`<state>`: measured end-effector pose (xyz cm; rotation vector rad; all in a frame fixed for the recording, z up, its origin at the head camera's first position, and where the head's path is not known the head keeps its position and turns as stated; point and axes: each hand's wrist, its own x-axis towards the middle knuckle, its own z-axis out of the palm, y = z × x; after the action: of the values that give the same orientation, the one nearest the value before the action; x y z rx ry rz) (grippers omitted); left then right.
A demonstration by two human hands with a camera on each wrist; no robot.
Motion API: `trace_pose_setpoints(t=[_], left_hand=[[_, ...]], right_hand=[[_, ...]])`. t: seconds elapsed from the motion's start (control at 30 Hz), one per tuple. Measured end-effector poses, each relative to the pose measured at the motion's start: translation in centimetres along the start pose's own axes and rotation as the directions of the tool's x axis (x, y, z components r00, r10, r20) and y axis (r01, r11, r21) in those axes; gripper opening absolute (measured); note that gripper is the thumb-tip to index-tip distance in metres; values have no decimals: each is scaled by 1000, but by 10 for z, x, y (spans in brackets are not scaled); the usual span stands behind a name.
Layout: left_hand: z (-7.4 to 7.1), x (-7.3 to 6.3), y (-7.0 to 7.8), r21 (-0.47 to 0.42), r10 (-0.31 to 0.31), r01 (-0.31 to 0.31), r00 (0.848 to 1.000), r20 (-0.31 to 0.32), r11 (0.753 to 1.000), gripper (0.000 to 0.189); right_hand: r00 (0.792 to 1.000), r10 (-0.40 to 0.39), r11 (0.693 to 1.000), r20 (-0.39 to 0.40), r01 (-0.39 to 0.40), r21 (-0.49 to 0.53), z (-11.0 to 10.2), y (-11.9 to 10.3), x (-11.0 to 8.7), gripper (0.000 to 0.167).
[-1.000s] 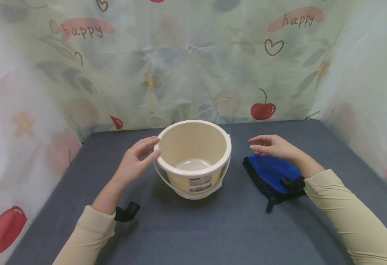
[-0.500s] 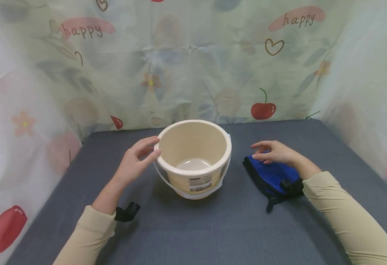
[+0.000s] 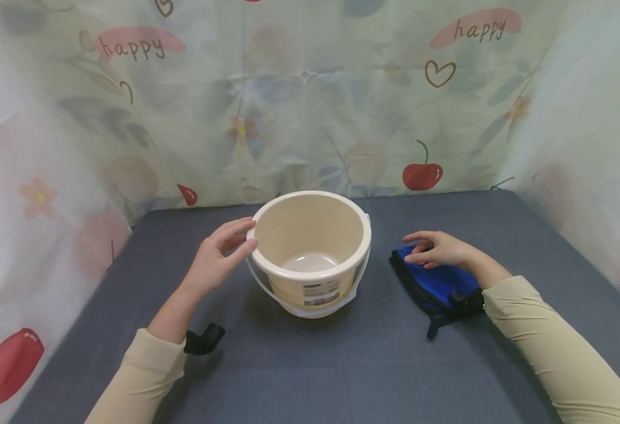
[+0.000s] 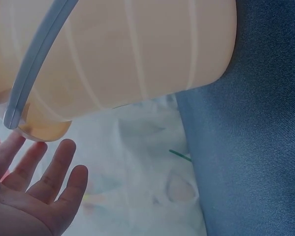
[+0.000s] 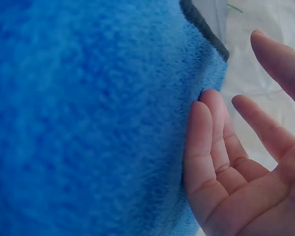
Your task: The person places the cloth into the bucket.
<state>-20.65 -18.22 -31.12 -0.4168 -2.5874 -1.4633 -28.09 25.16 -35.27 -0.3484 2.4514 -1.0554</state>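
Cloth (image 3: 439, 282) lies beneath my loose, empty right hand (image 3: 439, 250); left of it I see open table (image 3: 383, 229), then the bucket (image 3: 289, 288), whose edge my relaxed left hand (image 3: 214, 262) only touches.

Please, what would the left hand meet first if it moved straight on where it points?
The left hand would likely meet the rim of the bucket first; whether they touch now, I cannot tell.
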Motion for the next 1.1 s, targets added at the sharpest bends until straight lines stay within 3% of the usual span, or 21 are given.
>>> trace_pose_setpoints(t=[0.57,1.1], left_hand=[[0,-1,-1,9,-11,11,1000,2,1000,48],[-1,-1,-1,7,-12,12,1000,4,1000,48]], right_hand=[[999,24,999,-23,-24,-42,7,7,7,65],[999,-28,990,-37,22,-140,11,6,6,68]])
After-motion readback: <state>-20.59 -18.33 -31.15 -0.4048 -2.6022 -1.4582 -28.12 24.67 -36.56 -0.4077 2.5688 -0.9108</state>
